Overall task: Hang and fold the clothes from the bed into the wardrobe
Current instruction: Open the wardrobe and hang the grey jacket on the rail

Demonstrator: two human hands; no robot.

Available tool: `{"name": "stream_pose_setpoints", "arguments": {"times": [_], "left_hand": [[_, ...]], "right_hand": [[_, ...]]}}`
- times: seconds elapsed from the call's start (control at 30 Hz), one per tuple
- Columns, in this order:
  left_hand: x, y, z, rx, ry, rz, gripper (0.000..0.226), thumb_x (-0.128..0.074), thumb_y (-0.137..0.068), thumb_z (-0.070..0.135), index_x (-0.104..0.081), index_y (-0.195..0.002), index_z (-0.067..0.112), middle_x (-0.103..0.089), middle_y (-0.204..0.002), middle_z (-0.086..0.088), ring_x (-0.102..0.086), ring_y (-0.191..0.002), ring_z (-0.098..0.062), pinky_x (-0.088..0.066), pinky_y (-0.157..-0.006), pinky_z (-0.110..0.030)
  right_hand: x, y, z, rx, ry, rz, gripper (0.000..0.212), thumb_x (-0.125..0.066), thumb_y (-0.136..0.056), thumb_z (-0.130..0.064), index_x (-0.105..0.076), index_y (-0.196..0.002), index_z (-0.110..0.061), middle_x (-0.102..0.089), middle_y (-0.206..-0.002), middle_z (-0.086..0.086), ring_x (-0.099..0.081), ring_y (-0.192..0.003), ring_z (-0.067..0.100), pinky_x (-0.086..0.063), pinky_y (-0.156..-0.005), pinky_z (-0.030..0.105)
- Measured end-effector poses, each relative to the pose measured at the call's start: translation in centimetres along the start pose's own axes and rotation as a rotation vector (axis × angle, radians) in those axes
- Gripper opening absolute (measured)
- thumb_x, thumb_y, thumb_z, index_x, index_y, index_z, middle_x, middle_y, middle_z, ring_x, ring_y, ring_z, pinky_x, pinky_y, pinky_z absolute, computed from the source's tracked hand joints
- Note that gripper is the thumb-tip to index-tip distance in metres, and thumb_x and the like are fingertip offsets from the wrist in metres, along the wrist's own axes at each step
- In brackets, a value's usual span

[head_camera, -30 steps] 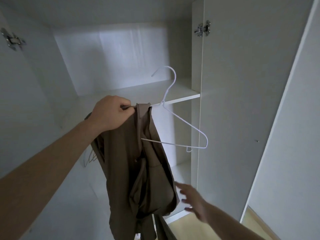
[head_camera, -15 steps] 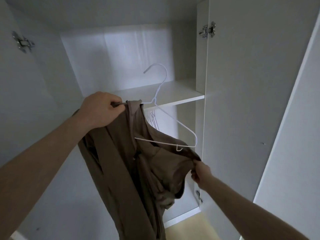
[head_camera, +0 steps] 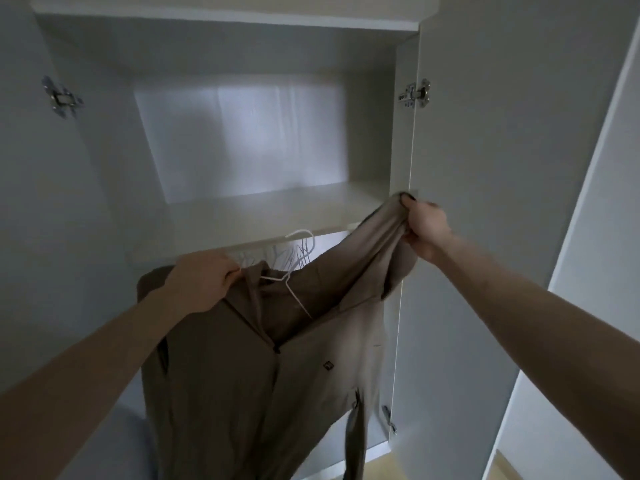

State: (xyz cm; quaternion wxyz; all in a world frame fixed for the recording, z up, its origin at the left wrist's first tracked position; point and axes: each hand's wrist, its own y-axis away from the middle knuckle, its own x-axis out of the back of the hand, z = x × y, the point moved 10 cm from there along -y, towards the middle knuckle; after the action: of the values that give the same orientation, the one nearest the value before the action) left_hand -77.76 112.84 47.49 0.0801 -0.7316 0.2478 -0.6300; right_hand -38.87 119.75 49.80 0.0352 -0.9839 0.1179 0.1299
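Up in front of the open wardrobe point(head_camera: 86, 202), left hand point(head_camera: 201, 284) is gripping the brown shirt's point(head_camera: 242, 375) collar with the white hanger point(head_camera: 289, 282), right hand point(head_camera: 424, 230) is pinching its shoulder, lifted toward the shelf point(head_camera: 277, 216).

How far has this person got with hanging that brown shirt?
Partly done: the hanger sits inside the shirt's collar, left hand gripping there. In hand: the right hand lifts the other shoulder, seemingly to pull it over the hanger. Left: hooking it beside the spare hangers under the shelf.
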Motion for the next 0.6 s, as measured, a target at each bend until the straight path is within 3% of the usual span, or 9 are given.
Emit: {"name": "stream_pose_setpoints", "arguments": {"times": [0.17, 0.27, 0.33, 0.4, 0.43, 0.5, 0.57, 0.6], "left_hand": [[-1.8, 0.4, -2.0, 0.27, 0.145, 0.061, 0.03, -0.05, -0.105, 0.035, -0.077, -0.1, 0.023, -0.073, -0.097, -0.007, -0.067, -0.093, -0.03, -0.042, -0.07, -0.034], [-2.2, 0.5, -2.3, 0.361, 0.313, 0.054, 0.028, -0.051, -0.105, 0.031, -0.074, -0.093, 0.02, -0.072, -0.094, -0.01, -0.066, -0.093, -0.032, -0.043, -0.072, -0.036], [-1.9, 0.7, -2.2, 0.4, 0.379, 0.068, 0.029, -0.051, -0.105, 0.032, -0.071, -0.087, 0.023, -0.07, -0.087, -0.007, -0.064, -0.087, -0.029, -0.043, -0.071, -0.035], [-1.1, 1.0, -1.9, 0.4, 0.434, 0.114, 0.03, -0.051, -0.105, 0.033, -0.066, -0.079, 0.027, -0.064, -0.077, 0.001, -0.061, -0.081, -0.025, -0.042, -0.069, -0.034], [-0.7, 1.2, -1.7, 0.388, 0.458, 0.135, 0.032, -0.051, -0.105, 0.033, -0.064, -0.076, 0.027, -0.061, -0.074, 0.004, -0.059, -0.077, -0.022, -0.041, -0.068, -0.034], [0.1, 1.4, -1.1, 0.349, 0.519, 0.161, 0.035, -0.05, -0.105, 0.032, -0.062, -0.074, 0.024, -0.061, -0.07, 0.006, -0.059, -0.07, -0.017, -0.039, -0.064, -0.032], [0.7, 1.6, -0.6, 0.311, 0.56, 0.176, 0.037, -0.05, -0.105, 0.031, -0.059, -0.07, 0.024, -0.06, -0.067, 0.006, -0.057, -0.067, -0.011, -0.036, -0.061, -0.031], [1.0, 1.6, -0.3, 0.298, 0.574, 0.181, 0.038, -0.05, -0.106, 0.03, -0.057, -0.068, 0.025, -0.058, -0.065, 0.006, -0.055, -0.066, -0.009, -0.034, -0.06, -0.031]], "right_hand": [[-9.0, 8.7, -5.8, 0.14, 0.002, -0.402, 0.032, -0.051, -0.105, -0.012, -0.05, -0.073, -0.016, -0.042, -0.055, 0.002, -0.039, -0.04, 0.011, -0.028, -0.041, 0.023], [-13.0, 15.1, -3.9, 0.173, 0.2, -0.757, 0.023, -0.052, -0.104, -0.004, -0.059, -0.083, -0.008, -0.059, -0.053, 0.003, -0.054, -0.039, 0.011, -0.04, -0.037, 0.017], [-14.5, 19.4, -0.2, 0.206, 0.557, -1.047, 0.014, -0.059, -0.102, -0.009, -0.065, -0.09, -0.01, -0.07, -0.068, 0.0, -0.068, -0.054, 0.014, -0.056, -0.053, 0.024], [-14.2, 22.0, 4.4, 0.31, 1.05, -1.257, 0.012, -0.065, -0.099, -0.026, -0.068, -0.096, -0.016, -0.076, -0.089, -0.005, -0.073, -0.079, 0.015, -0.061, -0.078, 0.031], [-13.6, 22.6, 6.2, 0.363, 1.244, -1.316, 0.017, -0.066, -0.097, -0.035, -0.069, -0.102, -0.019, -0.077, -0.1, -0.008, -0.072, -0.09, 0.012, -0.058, -0.087, 0.03], [-12.2, 23.0, 8.1, 0.371, 1.433, -1.389, 0.028, -0.065, -0.096, -0.042, -0.069, -0.119, -0.027, -0.074, -0.115, -0.014, -0.068, -0.099, 0.006, -0.05, -0.09, 0.02], [-11.1, 21.6, 8.1, 0.324, 1.407, -1.347, 0.029, -0.066, -0.096, -0.037, -0.071, -0.124, -0.028, -0.074, -0.105, -0.024, -0.065, -0.088, -0.005, -0.046, -0.082, 0.009], [-10.9, 19.9, 7.1, 0.331, 1.31, -1.239, 0.024, -0.068, -0.095, -0.035, -0.074, -0.117, -0.028, -0.073, -0.094, -0.03, -0.065, -0.083, -0.008, -0.047, -0.081, 0.008]]}}
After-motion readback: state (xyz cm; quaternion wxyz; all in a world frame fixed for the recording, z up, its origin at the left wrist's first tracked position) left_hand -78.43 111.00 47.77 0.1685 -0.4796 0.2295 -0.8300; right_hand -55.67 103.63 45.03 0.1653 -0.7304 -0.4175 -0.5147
